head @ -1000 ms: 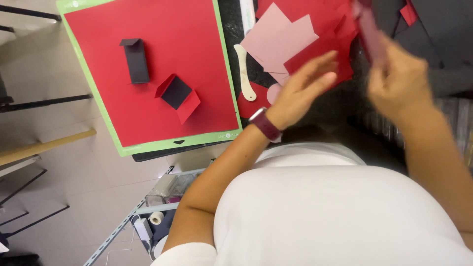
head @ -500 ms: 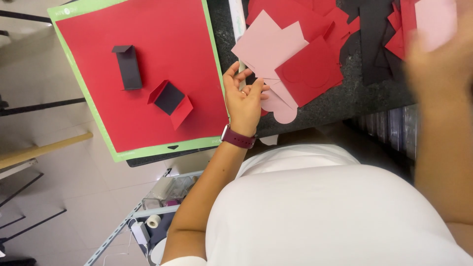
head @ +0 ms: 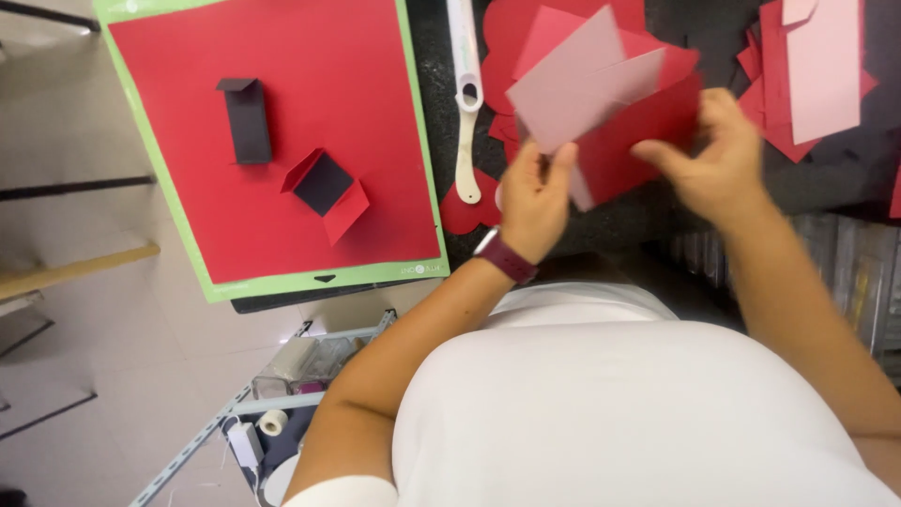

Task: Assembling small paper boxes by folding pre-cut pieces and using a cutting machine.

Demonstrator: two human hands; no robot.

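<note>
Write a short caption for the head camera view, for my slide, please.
Both hands, left hand and right hand, hold pink and red paper cutouts beside a red-covered cutting mat.

Both hands — left hand (head: 533,197), right hand (head: 718,155) — grip pink card (head: 572,89) and red card (head: 648,131).

- Dark speckled worktop (head: 619,221) = landmark, top centre.
- Pale beige floor (head: 75,376) left of & below it.
- Wooden shelf edge (head: 75,270) far left of worktop.
- Grey metal rack (head: 244,413) below its left end, w/ tape roll (head: 273,422).
- Even light, no hard shadows.
</note>
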